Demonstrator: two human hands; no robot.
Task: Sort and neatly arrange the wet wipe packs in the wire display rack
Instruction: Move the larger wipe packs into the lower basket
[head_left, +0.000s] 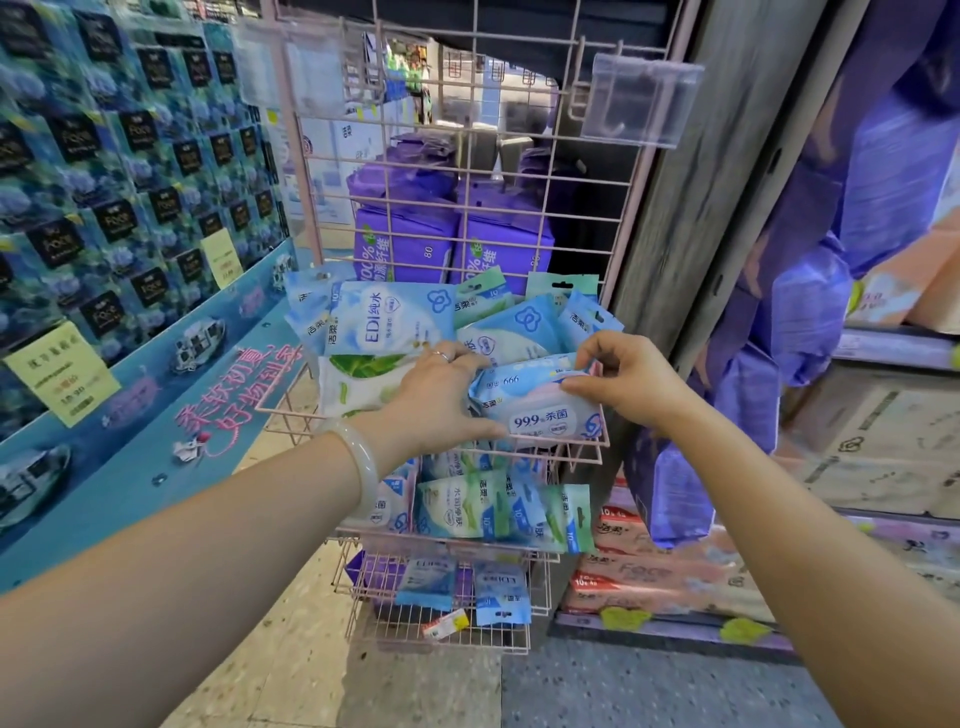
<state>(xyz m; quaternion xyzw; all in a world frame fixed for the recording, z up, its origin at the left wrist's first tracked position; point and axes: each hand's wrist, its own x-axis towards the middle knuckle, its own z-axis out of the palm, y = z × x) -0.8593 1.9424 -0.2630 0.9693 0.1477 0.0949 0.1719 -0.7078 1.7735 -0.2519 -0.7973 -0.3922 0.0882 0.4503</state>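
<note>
With both hands, left hand (441, 395) cupping and right hand (618, 379) pinching, gripping the blue 99.9 pack (540, 402) at the top basket (592, 447)'s 3 o'clock end, I'd stand it squarely against its neighbouring packs (384, 317), label forward.

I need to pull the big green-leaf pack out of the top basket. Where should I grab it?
Grip the green-leaf pack by its left edge, coming from the basket's front-left. The left hand covers its right end and the EDI pack overlaps its top.
</note>
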